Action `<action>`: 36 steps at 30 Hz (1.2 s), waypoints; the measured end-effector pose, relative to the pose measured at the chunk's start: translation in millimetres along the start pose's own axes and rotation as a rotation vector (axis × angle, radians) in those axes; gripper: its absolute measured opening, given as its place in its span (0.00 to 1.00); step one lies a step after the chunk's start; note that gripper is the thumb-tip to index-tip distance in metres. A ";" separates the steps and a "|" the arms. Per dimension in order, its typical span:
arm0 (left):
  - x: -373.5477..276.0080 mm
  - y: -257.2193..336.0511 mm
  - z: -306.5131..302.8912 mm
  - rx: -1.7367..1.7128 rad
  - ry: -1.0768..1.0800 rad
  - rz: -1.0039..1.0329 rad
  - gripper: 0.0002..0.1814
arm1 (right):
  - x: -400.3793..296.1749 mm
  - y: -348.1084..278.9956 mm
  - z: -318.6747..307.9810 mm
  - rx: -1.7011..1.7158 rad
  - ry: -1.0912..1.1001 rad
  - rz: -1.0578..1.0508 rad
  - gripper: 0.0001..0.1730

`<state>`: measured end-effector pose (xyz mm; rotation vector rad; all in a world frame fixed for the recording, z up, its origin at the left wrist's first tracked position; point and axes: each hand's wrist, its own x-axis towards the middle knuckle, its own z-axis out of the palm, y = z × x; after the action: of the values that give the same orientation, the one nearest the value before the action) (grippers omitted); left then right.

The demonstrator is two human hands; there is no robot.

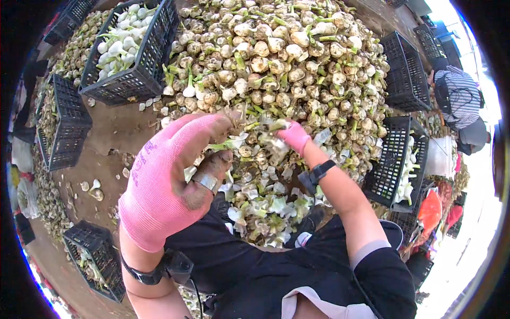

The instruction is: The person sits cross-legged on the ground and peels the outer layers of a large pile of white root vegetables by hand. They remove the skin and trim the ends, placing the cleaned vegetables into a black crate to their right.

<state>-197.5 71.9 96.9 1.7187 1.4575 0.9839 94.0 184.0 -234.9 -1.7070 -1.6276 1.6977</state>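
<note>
My left hand (167, 175), in a pink knit glove with soiled fingertips, is raised at left of centre. Its fingers and thumb are apart and curved, and a metal band sits around the thumb. My right hand (293, 137), also in a pink glove, is at the near edge of the garlic heap. Blurred, papery garlic skins (275, 143) are beside its fingers; whether it grips anything is unclear. In front of both hands rises a large heap of garlic bulbs (279, 67) with short green stems. Peeled-off garlic skins (279, 205) lie below the hands, between my legs.
A black plastic crate (147, 75) of cleaned white garlic stands upper left. Another black crate (388, 159) with white garlic stands right. More crates (63, 123) line the left side. Loose bulbs (95, 193) lie on the brown floor. A person in a striped top (458, 95) is at far right.
</note>
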 end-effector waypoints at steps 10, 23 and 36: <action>-0.8 4.1 -7.4 0.133 -0.127 0.004 0.20 | -15.4 -12.6 51.9 -1.220 -0.229 -0.132 0.25; -7.9 1.9 -9.9 0.160 -0.093 0.044 0.19 | -31.9 -12.2 14.5 -0.445 -0.045 -0.112 0.30; -0.9 7.1 1.5 0.144 -0.197 0.084 0.20 | -91.2 37.4 32.9 -0.635 -0.138 0.052 0.50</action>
<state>-192.8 69.9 102.2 1.9357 1.3650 0.7425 113.3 82.5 -224.2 -1.9272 -2.3933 1.4289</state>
